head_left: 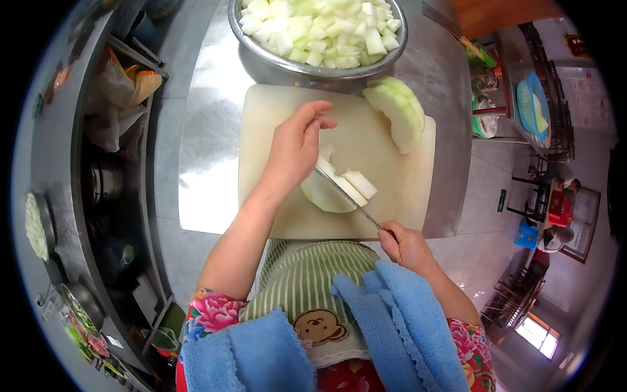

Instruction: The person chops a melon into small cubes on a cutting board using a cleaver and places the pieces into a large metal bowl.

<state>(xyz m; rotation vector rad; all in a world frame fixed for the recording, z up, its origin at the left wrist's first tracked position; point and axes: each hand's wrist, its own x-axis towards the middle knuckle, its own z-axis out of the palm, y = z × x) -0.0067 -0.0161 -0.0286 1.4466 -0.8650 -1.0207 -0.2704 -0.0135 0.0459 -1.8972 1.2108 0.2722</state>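
My right hand (406, 248) is wrapped round the handle of a kitchen knife (346, 196). Its blade slants up and left through a piece of pale winter melon (326, 195) on the white cutting board (274, 209). A cut strip of melon (360, 184) lies to the right of the blade. My left hand (297, 144) is over the board just above the blade's far end, fingers stretched loosely to the right and apart, with nothing visible in them; it partly hides some white melon bits. A larger curved melon wedge (400, 114) rests at the board's upper right corner.
A metal bowl (313, 72) heaped with melon cubes stands beyond the board on the steel table (212, 157). Shelves (117, 46) with bags and pots line the left. At the right are a blue basket (532, 108) on a rack and, farther off, people near furniture.
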